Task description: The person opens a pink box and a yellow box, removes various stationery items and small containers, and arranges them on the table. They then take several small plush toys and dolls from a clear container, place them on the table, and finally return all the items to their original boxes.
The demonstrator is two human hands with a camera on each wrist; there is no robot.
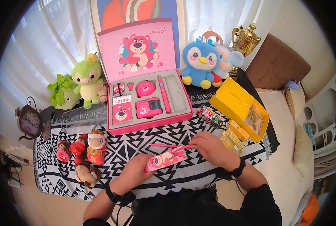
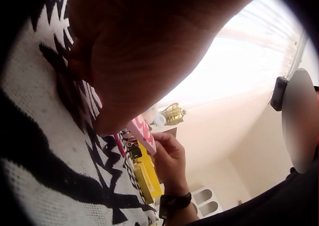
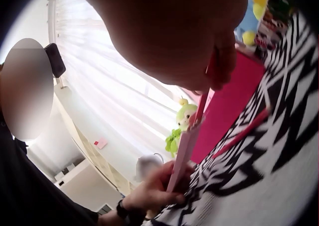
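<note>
My left hand [image 1: 135, 171] grips a slim pink pencil box [image 1: 162, 161] with a bear printed on its face, tilted above the patterned cloth. Pencil ends show at the box's open right end. There my right hand [image 1: 212, 150] pinches a pink pencil [image 3: 201, 109], which runs into the box opening in the right wrist view. Another pink pencil [image 1: 162, 145] lies on the cloth just beyond the box. In the left wrist view, the left hand [image 2: 129, 61] hides much of the box [image 2: 142, 132].
Behind the hands stands an open pink gift box [image 1: 149, 126] with a notepad, sharpener and pen in its tray. Small plush dolls [image 1: 95, 147] sit at left. A yellow box [image 1: 232, 98] and small packages [image 1: 232, 141] lie at right. Larger plush toys [image 1: 202, 62] and a gold trophy [image 1: 246, 37] stand behind.
</note>
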